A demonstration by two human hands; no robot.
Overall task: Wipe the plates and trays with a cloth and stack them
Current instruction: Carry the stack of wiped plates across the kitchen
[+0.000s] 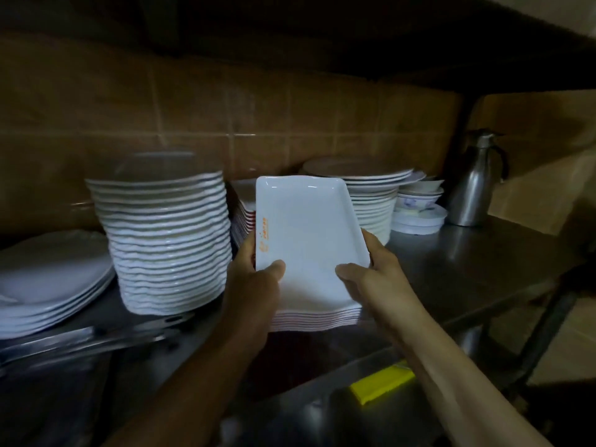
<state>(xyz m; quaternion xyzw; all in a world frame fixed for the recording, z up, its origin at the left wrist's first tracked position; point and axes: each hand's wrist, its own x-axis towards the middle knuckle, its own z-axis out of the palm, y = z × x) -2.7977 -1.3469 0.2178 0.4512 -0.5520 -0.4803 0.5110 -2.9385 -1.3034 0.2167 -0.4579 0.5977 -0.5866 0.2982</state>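
Item: white rectangular tray (309,227), orange print on its left rim, tilted above a stack of trays (317,316).
Left hand (254,285): clasps the near-left edge, thumb on top.
Right hand (371,272): clasps the near-right corner, thumb on top.
Surface: steel counter (467,269).
Left neighbour: tall plate stack (167,246).

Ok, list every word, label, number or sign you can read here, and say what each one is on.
Orange print with a small logo, running along the left rim of the white rectangular tray held in both hands: too small and blurred to read.
Blue pattern on the small bowls beside the metal jug: decoration, no text legible.
Nothing else in view carries readable text.
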